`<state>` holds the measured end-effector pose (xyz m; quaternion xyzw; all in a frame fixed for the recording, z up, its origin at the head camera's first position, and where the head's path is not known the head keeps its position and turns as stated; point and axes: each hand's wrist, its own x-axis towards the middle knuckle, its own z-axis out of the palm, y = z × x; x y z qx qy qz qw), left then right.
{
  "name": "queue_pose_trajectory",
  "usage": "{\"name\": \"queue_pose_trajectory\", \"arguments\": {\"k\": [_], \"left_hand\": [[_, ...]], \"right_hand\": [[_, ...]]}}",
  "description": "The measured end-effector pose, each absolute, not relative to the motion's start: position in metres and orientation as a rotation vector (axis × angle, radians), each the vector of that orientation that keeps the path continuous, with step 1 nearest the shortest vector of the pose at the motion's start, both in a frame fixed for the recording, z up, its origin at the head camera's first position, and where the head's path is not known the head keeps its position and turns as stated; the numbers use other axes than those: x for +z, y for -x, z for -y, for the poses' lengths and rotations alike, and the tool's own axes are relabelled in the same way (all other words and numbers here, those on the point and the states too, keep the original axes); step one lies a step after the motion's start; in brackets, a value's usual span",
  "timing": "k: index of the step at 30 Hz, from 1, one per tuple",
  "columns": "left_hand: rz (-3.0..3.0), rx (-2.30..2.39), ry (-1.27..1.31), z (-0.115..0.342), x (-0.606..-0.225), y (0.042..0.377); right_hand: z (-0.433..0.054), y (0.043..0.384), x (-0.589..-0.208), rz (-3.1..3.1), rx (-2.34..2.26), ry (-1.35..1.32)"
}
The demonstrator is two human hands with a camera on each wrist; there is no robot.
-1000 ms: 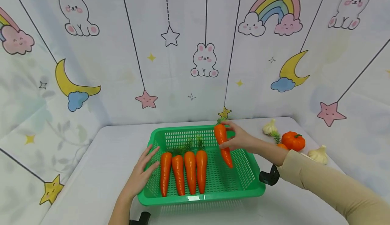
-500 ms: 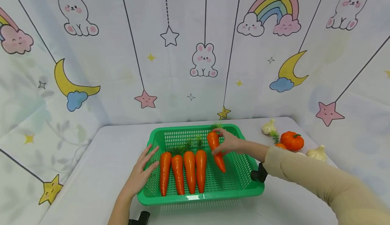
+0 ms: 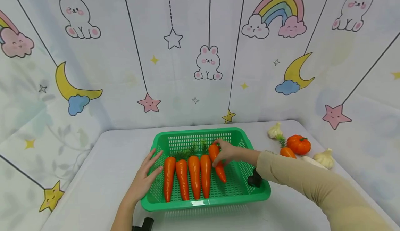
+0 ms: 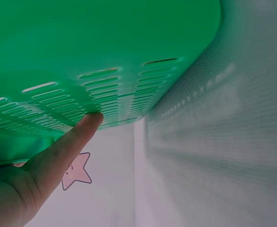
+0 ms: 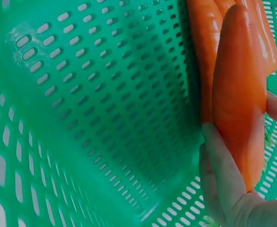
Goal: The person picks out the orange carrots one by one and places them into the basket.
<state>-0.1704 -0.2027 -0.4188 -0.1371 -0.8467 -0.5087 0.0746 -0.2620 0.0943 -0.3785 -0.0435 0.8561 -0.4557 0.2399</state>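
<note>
In the head view, my left hand (image 3: pixel 142 179) rests at the left side of a green perforated basket (image 3: pixel 206 202), fingers spread and fairly straight. A straight finger (image 4: pixel 76 142) of it touches the basket's outer wall in the left wrist view. Inside the basket, my right hand (image 3: pixel 228 152) holds an orange carrot (image 3: pixel 220 170) between thumb and fingers, tilted, just right of a row of several carrots (image 3: pixel 194 179) with green tops. The right wrist view shows the held carrot (image 5: pixel 240 94) close up, overlapping a carrot behind it.
Right of the basket on the white table (image 3: pixel 125 154) lie a garlic bulb (image 3: pixel 275 131), a small orange pumpkin (image 3: pixel 299 145), another carrot (image 3: pixel 287 152), a white elongated item (image 3: pixel 312 161) and a second garlic bulb (image 3: pixel 325 158). A patterned cloth (image 3: pixel 175 113) hangs behind.
My right hand has carried the carrot left and down into the basket, from near the back right rim to beside the row. The left hand has stayed in place.
</note>
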Motion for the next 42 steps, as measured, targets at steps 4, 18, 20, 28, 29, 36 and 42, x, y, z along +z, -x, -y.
{"name": "queue_pose_trajectory", "arguments": {"k": [4,18,20,28,29,36,42], "left_hand": [[2.543,-1.531,0.408,0.202,-0.419,0.170],[2.536,-1.543,0.406,0.203,-0.418,0.169],[2.536,-1.542,0.406,0.203,-0.419,0.169],[2.541,-1.543,0.399,0.203,-0.420,0.170],[2.541,-1.543,0.397,0.203,-0.420,0.170],[2.535,-1.555,0.404,0.201,-0.420,0.170],[2.544,-1.538,0.392,0.203,-0.419,0.170]], "right_hand": [[-0.094,0.261,-0.382,-2.335,-1.197,0.103],[-0.098,0.255,-0.388,-2.266,-1.098,0.075],[-0.098,0.255,-0.389,-2.269,-1.096,0.079],[-0.098,0.254,-0.393,-2.274,-1.114,0.080],[-0.098,0.253,-0.393,-2.271,-1.116,0.084],[-0.101,0.253,-0.390,-2.216,-1.122,0.082],[-0.101,0.254,-0.383,-2.160,-1.115,0.102]]}}
